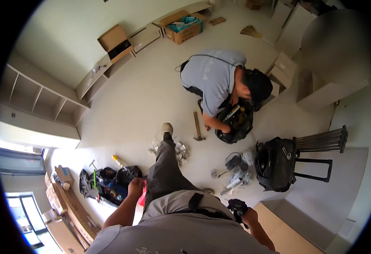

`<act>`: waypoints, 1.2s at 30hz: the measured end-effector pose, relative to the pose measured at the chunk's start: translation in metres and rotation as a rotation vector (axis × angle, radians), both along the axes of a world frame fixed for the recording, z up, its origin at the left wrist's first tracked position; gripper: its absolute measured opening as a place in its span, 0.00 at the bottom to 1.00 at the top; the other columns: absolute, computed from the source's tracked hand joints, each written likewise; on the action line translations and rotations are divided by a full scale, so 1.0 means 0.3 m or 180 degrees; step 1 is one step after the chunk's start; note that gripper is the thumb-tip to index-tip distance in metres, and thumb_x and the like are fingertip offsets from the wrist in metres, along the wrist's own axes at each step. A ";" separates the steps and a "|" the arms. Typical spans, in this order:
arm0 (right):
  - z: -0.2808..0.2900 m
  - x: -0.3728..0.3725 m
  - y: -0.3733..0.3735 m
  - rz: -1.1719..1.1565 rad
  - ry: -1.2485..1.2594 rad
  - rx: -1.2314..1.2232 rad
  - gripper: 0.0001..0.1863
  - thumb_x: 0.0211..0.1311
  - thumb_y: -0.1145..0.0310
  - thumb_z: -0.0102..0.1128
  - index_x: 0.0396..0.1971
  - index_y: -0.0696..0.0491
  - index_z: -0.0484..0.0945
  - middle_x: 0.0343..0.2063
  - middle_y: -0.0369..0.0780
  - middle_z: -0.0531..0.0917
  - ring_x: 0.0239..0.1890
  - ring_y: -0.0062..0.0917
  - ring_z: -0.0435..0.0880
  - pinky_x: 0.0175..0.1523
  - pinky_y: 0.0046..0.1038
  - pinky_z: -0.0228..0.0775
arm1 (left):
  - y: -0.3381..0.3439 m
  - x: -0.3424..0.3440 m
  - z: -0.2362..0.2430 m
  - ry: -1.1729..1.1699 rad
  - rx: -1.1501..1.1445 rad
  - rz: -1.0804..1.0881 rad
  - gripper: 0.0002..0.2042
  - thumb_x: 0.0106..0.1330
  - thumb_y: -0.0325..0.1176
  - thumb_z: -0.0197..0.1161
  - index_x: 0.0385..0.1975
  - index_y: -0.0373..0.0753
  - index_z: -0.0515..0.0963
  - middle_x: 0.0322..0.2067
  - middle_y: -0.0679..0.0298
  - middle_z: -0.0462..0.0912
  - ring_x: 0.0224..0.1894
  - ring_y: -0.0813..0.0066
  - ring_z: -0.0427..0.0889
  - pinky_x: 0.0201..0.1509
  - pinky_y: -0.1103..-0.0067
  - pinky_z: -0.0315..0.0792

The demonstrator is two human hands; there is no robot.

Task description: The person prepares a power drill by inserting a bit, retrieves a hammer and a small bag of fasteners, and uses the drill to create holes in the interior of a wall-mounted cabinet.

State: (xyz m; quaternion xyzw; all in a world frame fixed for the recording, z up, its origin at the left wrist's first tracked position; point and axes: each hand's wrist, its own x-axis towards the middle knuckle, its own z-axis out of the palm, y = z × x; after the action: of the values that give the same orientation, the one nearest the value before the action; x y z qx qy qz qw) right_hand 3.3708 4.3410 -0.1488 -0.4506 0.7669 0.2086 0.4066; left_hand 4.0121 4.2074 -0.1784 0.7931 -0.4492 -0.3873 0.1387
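Note:
My left hand [137, 186] is closed at the lower left beside my leg, gripping a red bag-like item [142, 195] that is partly behind my trouser leg. My right hand [248, 216], by my right hip, grips a black object [236, 206], perhaps a tool, too small to identify. Below me lie open tool bags [107, 182] with a green and a yellow tool, and some crumpled silver material [182, 152] by my forward foot. A hammer [196, 122] lies on the floor ahead.
A co-worker [211, 76] crouches ahead, hands in a black bag [234, 120]. Right: black trolley bag [276, 165], metal rods [321, 142], plastic-wrapped parts [240, 180], cabinet panels [291, 25]. Low cabinets [37, 97] line the left wall, with open cartons [181, 36] at the back and stacked boxes [65, 237] lower left.

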 end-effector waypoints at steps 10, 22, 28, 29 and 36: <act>0.010 0.769 -1.177 -0.1611 -0.2151 -0.1625 0.27 0.40 0.69 0.77 0.46 0.59 0.81 0.38 0.43 0.88 0.42 0.29 0.87 0.52 0.32 0.78 | -1.285 -0.135 0.164 0.1162 0.0664 -0.2700 0.24 0.62 0.45 0.72 0.50 0.33 0.80 0.47 0.50 0.85 0.54 0.57 0.82 0.61 0.68 0.72; -0.021 1.520 -2.307 -0.2453 -0.4665 0.0313 0.27 0.46 0.80 0.70 0.51 0.61 0.78 0.42 0.43 0.86 0.45 0.29 0.85 0.52 0.33 0.78 | -1.925 0.475 0.120 0.3130 0.1849 0.0161 0.12 0.61 0.30 0.72 0.42 0.36 0.80 0.32 0.63 0.83 0.34 0.72 0.80 0.42 0.74 0.74; -0.692 1.493 -2.478 -0.1935 -0.3863 0.0669 0.29 0.59 0.64 0.74 0.58 0.56 0.75 0.46 0.39 0.85 0.49 0.24 0.83 0.56 0.28 0.75 | -1.777 0.512 -0.089 0.2419 0.1994 0.1888 0.05 0.62 0.29 0.69 0.29 0.38 0.78 0.20 0.65 0.78 0.21 0.73 0.77 0.27 0.76 0.71; -0.850 1.452 -2.510 -0.2069 -0.3447 0.0533 0.26 0.61 0.65 0.72 0.57 0.56 0.75 0.45 0.39 0.85 0.49 0.24 0.83 0.55 0.27 0.75 | -1.731 0.531 -0.149 0.2401 0.2037 0.2135 0.05 0.62 0.29 0.68 0.28 0.39 0.78 0.20 0.65 0.77 0.21 0.72 0.78 0.27 0.76 0.72; -1.997 1.093 -2.533 -0.0402 -0.0281 0.0020 0.30 0.53 0.55 0.71 0.53 0.58 0.79 0.50 0.51 0.83 0.52 0.47 0.83 0.59 0.44 0.74 | -1.634 0.565 -0.375 0.1346 0.2644 0.2557 0.07 0.59 0.29 0.69 0.35 0.37 0.80 0.21 0.61 0.81 0.21 0.69 0.80 0.27 0.74 0.74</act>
State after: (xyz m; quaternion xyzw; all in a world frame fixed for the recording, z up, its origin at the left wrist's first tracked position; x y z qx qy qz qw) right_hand 3.6987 3.5812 -0.7480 -0.4088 0.7745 0.1648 0.4537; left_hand 4.1815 3.7173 -0.2910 0.7941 0.1105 -0.5963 0.0393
